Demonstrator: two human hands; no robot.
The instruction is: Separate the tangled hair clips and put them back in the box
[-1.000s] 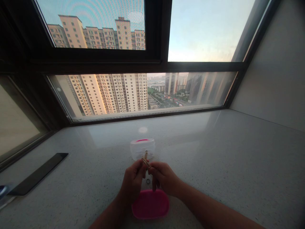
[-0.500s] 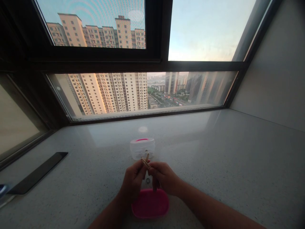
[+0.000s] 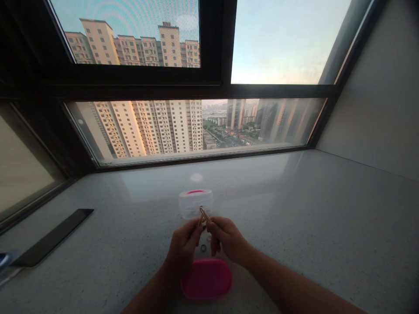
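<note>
My left hand (image 3: 183, 244) is closed, with thumb and fingers pinching a slim tan stick (image 3: 200, 221) that looks like wood. Close beside it, my right hand (image 3: 229, 241) grips a second slim tan piece (image 3: 204, 213) that points up and to the left. The two pieces meet or overlap near the fingertips; whether they are joined, I cannot tell. Below the hands, a small metallic ring-shaped part (image 3: 203, 247) lies on the pale speckled surface (image 3: 278, 209). A pink oval lid or shallow tray (image 3: 207, 279) is nearest me, partly behind my left wrist.
Beyond my hands stands a clear plastic container (image 3: 190, 205) with a pink strip on top and small things in it. At the left lies a long dark flat object (image 3: 54, 237), near a blue-rimmed item (image 3: 4, 260) at the edge. A dark-framed window (image 3: 209, 90) bounds the surface behind.
The piece in my right hand has swung from lying across the left one to pointing up and left. My right hand has shifted slightly; the left has barely moved.
</note>
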